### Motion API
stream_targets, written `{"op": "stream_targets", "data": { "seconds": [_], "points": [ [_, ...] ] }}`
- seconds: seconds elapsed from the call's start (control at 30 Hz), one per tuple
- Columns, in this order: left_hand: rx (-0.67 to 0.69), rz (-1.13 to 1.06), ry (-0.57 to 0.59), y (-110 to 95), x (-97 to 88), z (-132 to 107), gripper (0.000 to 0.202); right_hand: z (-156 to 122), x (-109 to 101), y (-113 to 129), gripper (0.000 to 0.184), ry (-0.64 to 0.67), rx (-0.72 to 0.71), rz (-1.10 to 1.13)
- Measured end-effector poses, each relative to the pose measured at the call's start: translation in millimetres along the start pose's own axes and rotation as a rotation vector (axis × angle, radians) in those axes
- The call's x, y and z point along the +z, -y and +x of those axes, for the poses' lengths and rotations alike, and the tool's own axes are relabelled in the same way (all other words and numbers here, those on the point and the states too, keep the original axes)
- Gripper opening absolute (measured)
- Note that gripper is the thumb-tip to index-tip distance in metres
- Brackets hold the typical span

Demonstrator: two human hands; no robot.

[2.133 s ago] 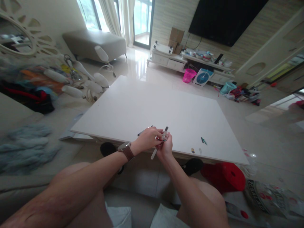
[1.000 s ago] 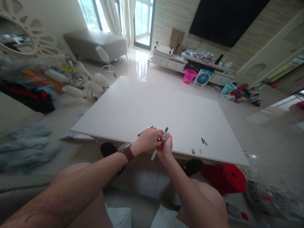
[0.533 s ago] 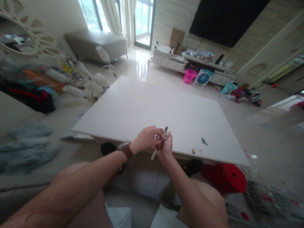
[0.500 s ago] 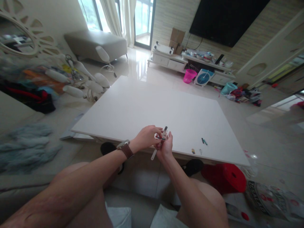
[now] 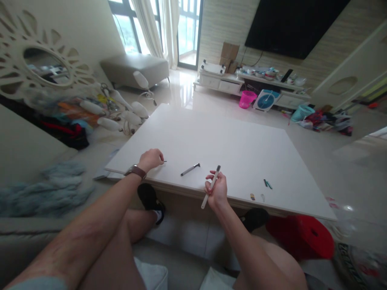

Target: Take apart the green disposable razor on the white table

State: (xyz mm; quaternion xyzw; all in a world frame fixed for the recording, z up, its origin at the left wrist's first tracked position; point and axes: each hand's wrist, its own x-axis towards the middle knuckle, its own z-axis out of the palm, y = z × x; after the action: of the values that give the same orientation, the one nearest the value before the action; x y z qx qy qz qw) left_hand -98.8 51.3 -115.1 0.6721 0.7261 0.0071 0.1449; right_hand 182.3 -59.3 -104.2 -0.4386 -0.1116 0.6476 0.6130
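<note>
My left hand [image 5: 151, 159] is low over the left part of the white tabletop [image 5: 217, 141], its fingertips pinched on a small thin dark piece [image 5: 165, 161] too small to name. Closed around a slim white stick with a dark tip [image 5: 211, 189], shaped like a toothbrush, my right hand [image 5: 219, 189] is at the table's front edge. Between the two hands lies a grey pen-like stick with a black crosswise end [image 5: 190, 169]. Right of my right hand are small dark green pieces [image 5: 267, 184], a little yellow-brown piece [image 5: 252, 197] and a pale clear piece [image 5: 263, 197].
A red roll [image 5: 302, 237] stands on the floor by my right leg. White lamp arms [image 5: 133, 114] crowd the table's far left side. Beyond the table are a pink basket [image 5: 248, 99], a blue fan [image 5: 266, 100] and a low white cabinet [image 5: 220, 82].
My hands, close together before, are now apart, the left one moved left over the table. The grey pen-like stick now lies on the tabletop. The white stick stays in my right hand.
</note>
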Motion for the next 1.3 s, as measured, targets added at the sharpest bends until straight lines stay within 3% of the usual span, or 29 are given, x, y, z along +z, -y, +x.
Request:
{"op": "stream_targets", "data": {
  "seconds": [0.4,0.63,0.87,0.97,1.07,1.2,1.3],
  "points": [
    [-0.229,0.033,-0.04,38.9,24.3,12.6,0.021,-3.1,-12.3,11.9,0.025,0.043,0.012,0.001],
    [-0.249,-0.003,-0.127,47.4,32.5,16.8,0.017,-4.5,-21.4,16.2,0.026,0.045,-0.007,-0.01],
    [-0.272,-0.047,-0.169,45.9,20.5,13.4,0.013,-7.2,-32.5,21.5,0.025,0.056,0.002,-0.024],
    [-0.249,-0.075,-0.201,28.8,11.2,14.6,0.017,-8.7,-36.1,24.0,0.024,0.06,0.002,-0.032],
    [-0.11,-0.14,-0.172,-8.5,12.7,14.8,0.023,-9.4,-41.1,24.6,0.024,0.069,0.001,-0.05],
    [0.166,-0.221,-0.053,-71.8,38.1,1.7,0.019,-8.6,-52.2,21.8,0.026,0.054,-0.01,-0.084],
    [0.311,-0.224,0.007,-105.3,63.7,-14.7,0.01,-6.0,-61.3,18.1,0.029,0.007,-0.034,-0.128]
  ]
}}
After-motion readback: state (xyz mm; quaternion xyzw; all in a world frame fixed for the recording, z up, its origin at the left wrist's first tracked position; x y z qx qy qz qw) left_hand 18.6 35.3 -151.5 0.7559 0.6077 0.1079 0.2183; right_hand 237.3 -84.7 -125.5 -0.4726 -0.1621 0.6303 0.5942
